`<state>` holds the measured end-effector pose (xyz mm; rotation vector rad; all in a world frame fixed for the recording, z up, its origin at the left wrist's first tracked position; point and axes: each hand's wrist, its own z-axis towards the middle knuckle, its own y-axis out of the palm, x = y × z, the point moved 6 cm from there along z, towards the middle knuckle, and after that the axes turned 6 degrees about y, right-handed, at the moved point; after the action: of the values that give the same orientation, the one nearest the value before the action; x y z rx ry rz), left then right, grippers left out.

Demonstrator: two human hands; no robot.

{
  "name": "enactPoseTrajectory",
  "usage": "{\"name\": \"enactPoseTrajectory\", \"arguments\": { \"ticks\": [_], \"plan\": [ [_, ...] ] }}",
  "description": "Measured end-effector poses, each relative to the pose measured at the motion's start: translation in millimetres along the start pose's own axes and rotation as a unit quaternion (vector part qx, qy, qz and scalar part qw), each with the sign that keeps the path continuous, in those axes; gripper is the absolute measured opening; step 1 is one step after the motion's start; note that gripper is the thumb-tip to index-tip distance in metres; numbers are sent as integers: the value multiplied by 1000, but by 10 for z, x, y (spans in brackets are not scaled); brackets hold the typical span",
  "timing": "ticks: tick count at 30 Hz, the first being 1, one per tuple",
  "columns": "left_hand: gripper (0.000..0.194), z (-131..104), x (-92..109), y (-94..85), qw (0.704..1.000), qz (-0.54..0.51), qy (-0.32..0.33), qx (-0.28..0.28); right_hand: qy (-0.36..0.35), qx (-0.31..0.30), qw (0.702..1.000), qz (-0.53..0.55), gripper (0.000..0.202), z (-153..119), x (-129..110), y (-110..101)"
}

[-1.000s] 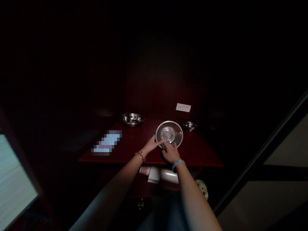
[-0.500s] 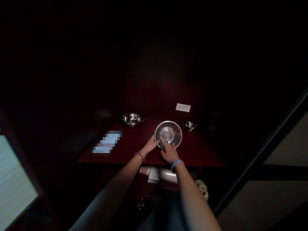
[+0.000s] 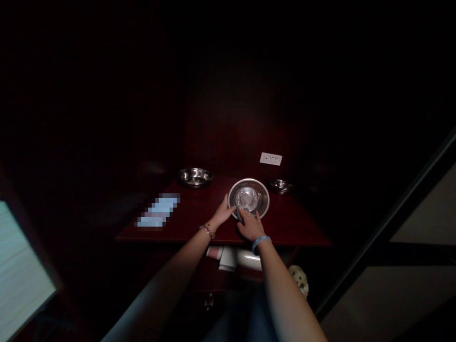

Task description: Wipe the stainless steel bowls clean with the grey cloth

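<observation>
A shiny metal bowl [image 3: 263, 199] is tilted toward me above the dark red shelf [image 3: 199, 209]. My left hand [image 3: 223, 213] grips its left rim, thumb on the inside edge. On the bowl's near inner wall lies my right hand [image 3: 252, 227], fingers pressed over a small dark grey pad [image 3: 240, 215]. Most of that pad is covered, so whether it is cloth or a scrubber is unclear. Behind to the left stands a wide, shallow metal bowl [image 3: 195, 177]. A smaller metal bowl [image 3: 280, 186] sits behind to the right.
A blurred-out pale rectangle [image 3: 158, 211] lies on the shelf's left side. On the back wall is a white socket plate [image 3: 271, 158]. Below the shelf edge are a pink-and-white cup [image 3: 214, 252] and a white roll [image 3: 249, 259]. Dark walls close in both sides.
Almost nothing differs. The bowl and both hands have shifted very slightly left; the left hand's fingers sit a little higher along the rim.
</observation>
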<state>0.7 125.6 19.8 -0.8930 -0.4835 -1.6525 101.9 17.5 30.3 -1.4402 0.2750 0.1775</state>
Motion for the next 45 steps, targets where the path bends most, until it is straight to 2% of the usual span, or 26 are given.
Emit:
{"name": "enactPoseTrajectory", "arguments": {
  "ticks": [6, 14, 25, 45],
  "plan": [
    [64, 5, -17, 0, 1000, -5, 1, -1, -2, 1, 1000, 6, 64, -8, -6, -3],
    [56, 21, 32, -10, 1000, -9, 7, 5, 10, 2, 1000, -10, 62, -22, -11, -18],
    [60, 15, -12, -18, 1000, -6, 10, 12, 12, 4, 1000, -15, 62, -28, 0, -30],
    [60, -6, 10, 14, 1000, -14, -9, -8, 19, 3, 1000, -4, 63, -10, 39, -8]
  ]
}}
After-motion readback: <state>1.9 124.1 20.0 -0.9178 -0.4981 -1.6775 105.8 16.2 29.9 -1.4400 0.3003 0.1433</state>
